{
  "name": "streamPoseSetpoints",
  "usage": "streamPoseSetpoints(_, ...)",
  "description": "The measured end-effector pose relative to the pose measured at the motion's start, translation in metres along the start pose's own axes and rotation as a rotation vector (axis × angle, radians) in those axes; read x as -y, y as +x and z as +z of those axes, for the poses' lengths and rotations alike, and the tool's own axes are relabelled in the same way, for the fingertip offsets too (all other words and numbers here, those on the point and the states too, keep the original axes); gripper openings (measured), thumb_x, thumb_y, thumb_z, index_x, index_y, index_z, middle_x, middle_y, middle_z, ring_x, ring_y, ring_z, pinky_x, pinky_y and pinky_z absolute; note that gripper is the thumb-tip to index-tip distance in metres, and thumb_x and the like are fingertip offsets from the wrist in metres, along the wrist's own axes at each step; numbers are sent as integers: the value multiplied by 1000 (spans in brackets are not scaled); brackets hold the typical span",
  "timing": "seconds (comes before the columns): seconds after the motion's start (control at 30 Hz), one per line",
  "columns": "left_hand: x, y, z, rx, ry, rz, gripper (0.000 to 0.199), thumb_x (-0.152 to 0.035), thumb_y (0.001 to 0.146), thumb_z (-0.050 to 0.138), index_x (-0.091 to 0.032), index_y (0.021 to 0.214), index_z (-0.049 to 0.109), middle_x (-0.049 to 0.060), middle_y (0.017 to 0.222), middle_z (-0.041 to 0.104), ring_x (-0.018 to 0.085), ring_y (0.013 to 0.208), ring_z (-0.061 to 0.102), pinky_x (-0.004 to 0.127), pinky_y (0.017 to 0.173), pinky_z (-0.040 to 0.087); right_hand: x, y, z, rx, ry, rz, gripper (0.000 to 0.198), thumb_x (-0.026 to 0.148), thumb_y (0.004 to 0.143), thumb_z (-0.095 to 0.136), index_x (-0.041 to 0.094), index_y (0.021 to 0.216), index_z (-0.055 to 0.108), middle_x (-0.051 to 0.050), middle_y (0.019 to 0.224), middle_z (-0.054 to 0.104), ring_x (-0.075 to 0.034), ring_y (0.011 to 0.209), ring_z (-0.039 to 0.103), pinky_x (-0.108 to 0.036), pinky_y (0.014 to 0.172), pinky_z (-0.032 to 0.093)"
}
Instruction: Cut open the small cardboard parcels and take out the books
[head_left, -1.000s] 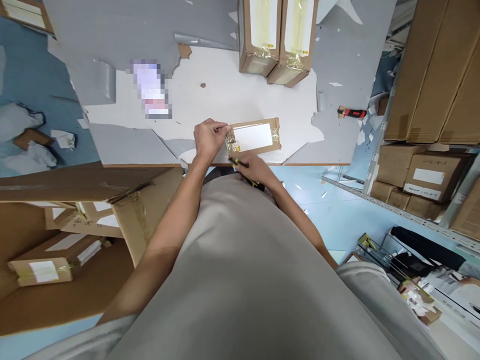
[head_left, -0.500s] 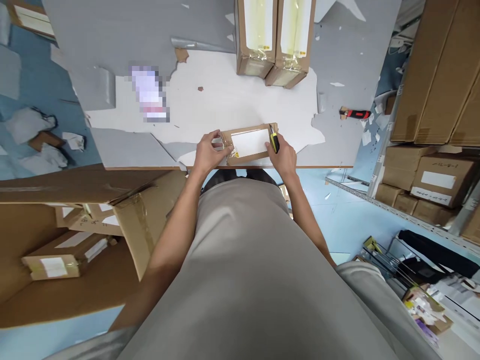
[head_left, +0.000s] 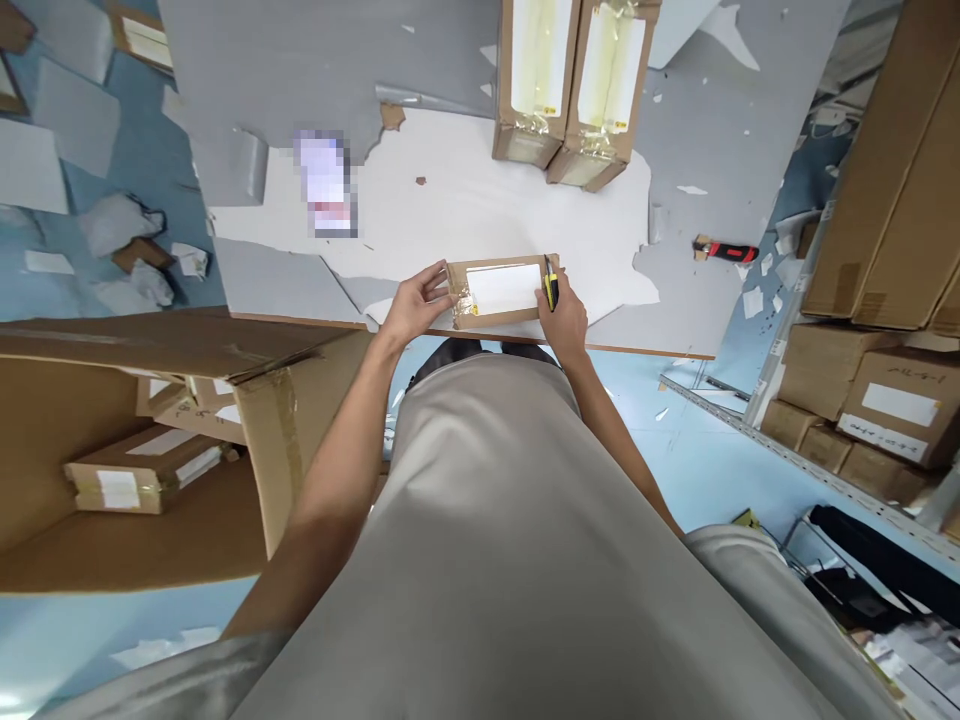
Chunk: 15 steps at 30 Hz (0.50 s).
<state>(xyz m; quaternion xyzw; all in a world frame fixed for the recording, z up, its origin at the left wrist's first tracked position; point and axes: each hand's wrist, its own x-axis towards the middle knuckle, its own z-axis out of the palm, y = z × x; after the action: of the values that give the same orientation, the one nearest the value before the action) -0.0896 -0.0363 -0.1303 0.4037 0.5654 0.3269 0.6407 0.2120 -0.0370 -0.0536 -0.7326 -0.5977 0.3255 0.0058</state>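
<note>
A small cardboard box (head_left: 463,318) with a white label and clear tape at its left end lies near the table's front edge. My left hand (head_left: 414,306) grips its left end, thumb near the taped corner and fingers along the side. At the opposite end, my right hand (head_left: 564,318) is closed around a yellow-and-black utility knife (head_left: 553,290), with the thumb against the box. The knife points away from me, over the right end of the box.
Two taped long boxes (head_left: 531,140) stand at the back of the table. A red-and-black cutter (head_left: 731,251) lies to the right, and a blurred-out phone-shaped item (head_left: 326,185) to the left. A large open carton (head_left: 319,400) is at the lower left; shelved boxes (head_left: 892,400) are on the right.
The view has turned slightly, shifting the table and shelves. My left thumb has drawn back a little toward the box's left edge. My right hand still has the knife.
</note>
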Motion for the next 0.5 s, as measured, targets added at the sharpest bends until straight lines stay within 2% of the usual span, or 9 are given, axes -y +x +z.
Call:
streamPoseSetpoints(0.17,1,-8,2,-11,-31,-13,113,-59,69,106,-19,167,66,22,181,55,49,166,56,69,139,46,-10,4,8,-38,38,-79,73,59,124,23,24,187,34,-22,153,75,-42,139,74,-63,116,61)
streamPoseSetpoints(0.23,1,-6,6,-4,-20,25,113,-54,67,106,-17,167,67,22,181,56,50,166,55,69,140,44,-13,5,11,-52,29,-98,75,62,124,19,24,187,33,-22,152,75,-41,139,74,-63,117,60)
streamPoseSetpoints(0.37,-1,0,13,22,-25,90,104,-51,71,102,-19,165,69,18,178,60,48,171,50,66,142,42,-15,6,13,-66,11,-122,77,64,124,11,26,188,30,-21,152,75,-39,138,75,-59,115,61)
streamPoseSetpoints(0.5,-4,0,16,39,-33,100,105,-52,72,102,-21,166,68,15,177,62,48,171,49,69,141,44,-11,5,6,-67,-15,-136,77,66,124,12,26,187,30,-21,151,76,-37,133,76,-56,113,62)
